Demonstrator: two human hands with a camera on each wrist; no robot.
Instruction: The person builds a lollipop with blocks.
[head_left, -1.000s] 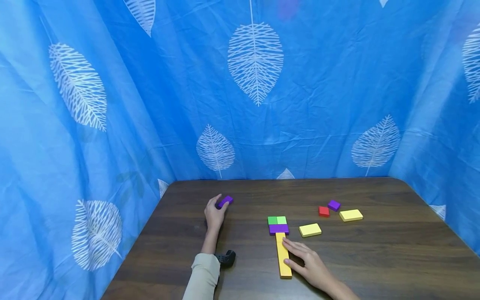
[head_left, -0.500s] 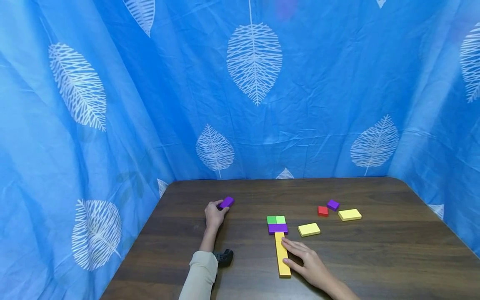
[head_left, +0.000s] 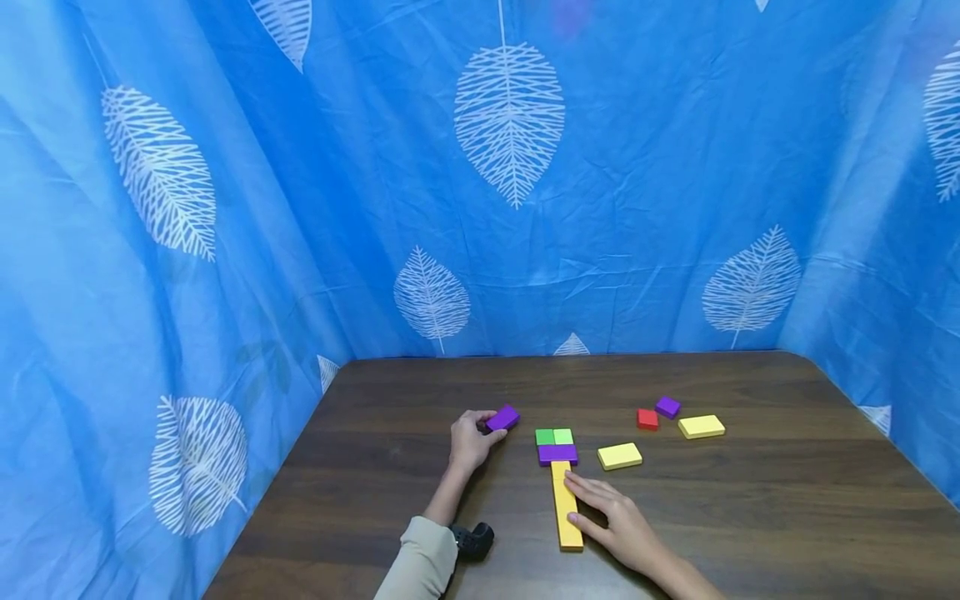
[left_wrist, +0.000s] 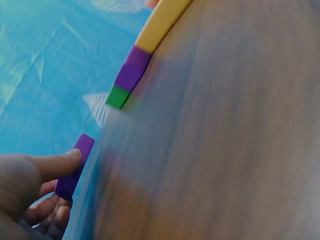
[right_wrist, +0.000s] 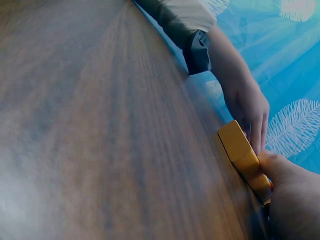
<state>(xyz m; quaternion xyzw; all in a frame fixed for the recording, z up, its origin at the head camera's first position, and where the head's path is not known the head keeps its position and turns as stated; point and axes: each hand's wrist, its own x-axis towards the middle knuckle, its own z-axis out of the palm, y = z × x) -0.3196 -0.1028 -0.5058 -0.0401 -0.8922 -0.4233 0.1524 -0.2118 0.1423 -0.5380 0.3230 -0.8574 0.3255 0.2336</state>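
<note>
My left hand (head_left: 468, 443) pinches a purple rectangular block (head_left: 503, 418) between thumb and fingers; in the left wrist view the thumb lies across the block's face (left_wrist: 79, 172). To its right, a dark green block (head_left: 544, 437) and a light green block (head_left: 563, 436) sit side by side against a second purple block (head_left: 558, 454). From that block a long orange-yellow strip (head_left: 567, 521), made of blocks end to end, runs toward me. My right hand (head_left: 618, 529) rests along the strip's right side, thumb and fingertips touching it, fingers fairly straight.
Right of the row lie a pale yellow block (head_left: 620, 457), another pale yellow block (head_left: 702, 427), a red block (head_left: 647, 419) and a small purple block (head_left: 668, 407). A black device (head_left: 475, 542) is on my left wrist. A blue leaf-print curtain (head_left: 637, 208) surrounds the wooden table (head_left: 750, 517).
My left hand has taken hold of the purple block at the far left and carried it right, toward the green blocks. My right hand has stayed on the strip.
</note>
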